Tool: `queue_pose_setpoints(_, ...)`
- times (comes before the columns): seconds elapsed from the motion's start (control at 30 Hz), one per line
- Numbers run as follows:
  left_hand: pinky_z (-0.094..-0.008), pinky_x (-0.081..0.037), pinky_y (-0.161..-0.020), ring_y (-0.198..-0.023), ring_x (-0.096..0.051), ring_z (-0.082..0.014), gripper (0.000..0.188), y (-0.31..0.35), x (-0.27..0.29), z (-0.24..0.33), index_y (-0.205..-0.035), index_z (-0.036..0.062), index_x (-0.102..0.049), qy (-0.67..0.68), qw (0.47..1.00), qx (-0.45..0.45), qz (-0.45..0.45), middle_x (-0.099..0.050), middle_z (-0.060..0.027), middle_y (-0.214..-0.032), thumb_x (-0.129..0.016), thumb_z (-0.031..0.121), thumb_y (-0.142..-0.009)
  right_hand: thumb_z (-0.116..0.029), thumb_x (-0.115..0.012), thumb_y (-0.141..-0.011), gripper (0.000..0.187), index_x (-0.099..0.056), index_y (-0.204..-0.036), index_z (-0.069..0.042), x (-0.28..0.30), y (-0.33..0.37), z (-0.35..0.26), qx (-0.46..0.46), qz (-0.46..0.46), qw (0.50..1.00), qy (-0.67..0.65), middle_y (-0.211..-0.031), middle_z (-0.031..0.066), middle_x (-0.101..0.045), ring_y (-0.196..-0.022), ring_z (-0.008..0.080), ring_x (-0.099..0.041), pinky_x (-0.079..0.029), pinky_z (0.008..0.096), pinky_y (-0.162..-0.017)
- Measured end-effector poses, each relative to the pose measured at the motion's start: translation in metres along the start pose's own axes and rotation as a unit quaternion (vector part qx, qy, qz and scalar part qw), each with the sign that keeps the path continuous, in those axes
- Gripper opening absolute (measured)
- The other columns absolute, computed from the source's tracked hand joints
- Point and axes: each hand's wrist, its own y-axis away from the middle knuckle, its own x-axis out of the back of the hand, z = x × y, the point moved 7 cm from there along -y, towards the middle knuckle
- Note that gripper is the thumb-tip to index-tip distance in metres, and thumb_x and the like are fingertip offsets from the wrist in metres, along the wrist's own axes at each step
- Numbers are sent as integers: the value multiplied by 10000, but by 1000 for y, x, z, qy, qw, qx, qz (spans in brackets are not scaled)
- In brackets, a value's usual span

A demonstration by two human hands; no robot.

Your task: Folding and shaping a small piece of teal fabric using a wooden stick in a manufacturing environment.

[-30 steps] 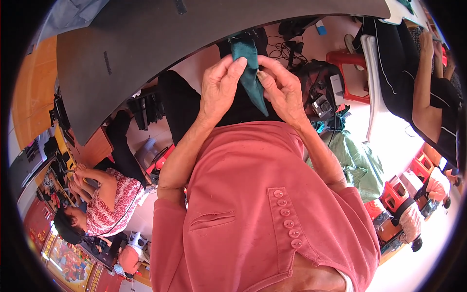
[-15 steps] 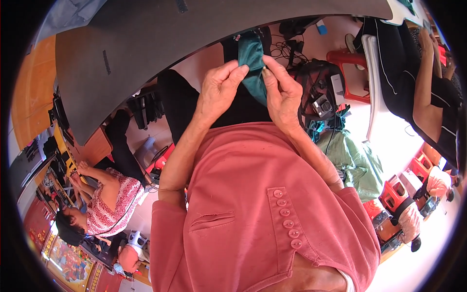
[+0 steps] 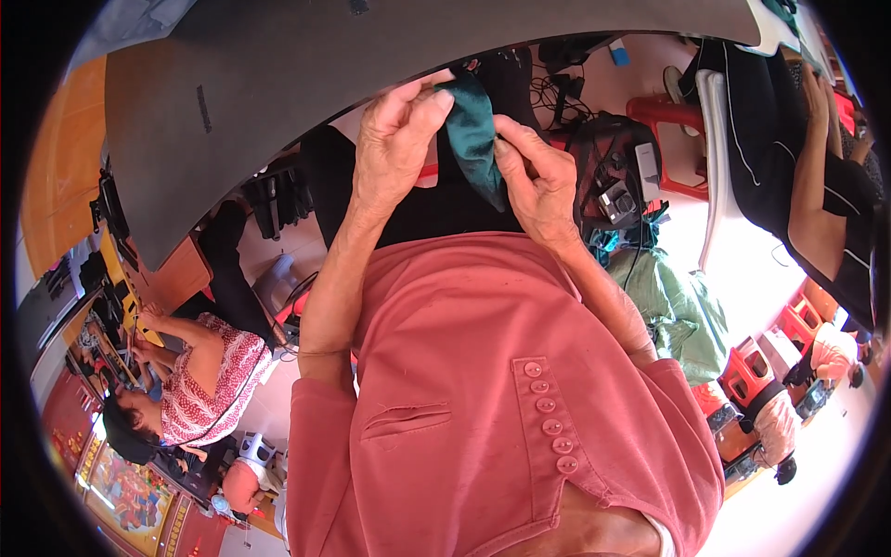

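A piece of dark green, shiny cloth (image 3: 471, 130) hangs between my two hands, above my lap and just off the table's near edge. My left hand (image 3: 397, 147) pinches its upper left edge with thumb and fingers. On the other side, my right hand (image 3: 538, 181) grips the cloth's right edge between thumb and forefinger. The lower end of the cloth narrows to a point and dangles free. Whether anything small sits between my fingertips is hidden.
A dark table (image 3: 278, 84) spans the top. To my right are a black bag (image 3: 603, 153) with devices on it, a red stool (image 3: 673, 148) and a green sack (image 3: 682, 311). Cables (image 3: 555, 93) lie on the floor. Other people sit on both sides.
My left hand has moved up and to the left along the cloth's edge. The cloth has turned and now shows more of its face. My right hand has barely moved.
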Motion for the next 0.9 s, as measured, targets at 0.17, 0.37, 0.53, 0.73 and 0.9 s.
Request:
queue_pose_setpoints(0.17, -191, -360, -527, -601, -405, -20, 149, 5, -2, -4, -989, -20, -557, 25, 999, 16, 44, -479, 35, -703, -549, 10, -843, 7, -552, -872, 223, -604, -1087, 31, -2, 0, 1, -26, 22, 999, -9, -871, 91, -664, -721, 79, -588, -465, 203, -642)
queue_pose_setpoints(0.37, -241, -399, -529, -565, -474, -109, 130, 12, -6, 11, -891, 4, -537, -105, 987, -105, 62, -508, -22, -678, -532, -61, -779, -8, -534, -895, 226, -597, -1111, 16, -11, 5, 6, -87, 38, 991, -96, -787, 2, -604, -664, 43, -513, -437, 184, -607)
queue_pose_setpoints(0.53, -289, -447, -604, -648, -557, -188, 160, 28, -20, 11, -904, 22, -547, -191, 968, -160, -6, -557, -83, -704, -526, -58, -767, -26, -535, -909, 216, -602, -1111, 12, -7, -5, 8, -123, 105, 973, -165, -759, -43, -545, -639, 10, -432, -360, 159, -546)
queue_pose_setpoints(0.73, -208, -392, -518, -618, -477, -45, 114, 13, 7, 8, -935, 28, -551, -29, 996, 28, 73, -498, 8, -674, -537, 127, -879, 7, -585, -855, 208, -623, -1059, 18, -5, -4, -4, -40, 55, 997, -39, -747, 29, -581, -626, 54, -488, -409, 193, -559)
queue_pose_setpoints(0.9, -243, -337, -479, -554, -376, -71, 213, 15, 2, 5, -660, 3, -445, -71, 994, 76, 24, -406, 5, -581, -537, 72, -840, 9, -583, -854, 206, -621, -1056, 22, -9, 1, -7, 4, 46, 999, 15, -740, 32, -582, -626, 58, -497, -414, 197, -555)
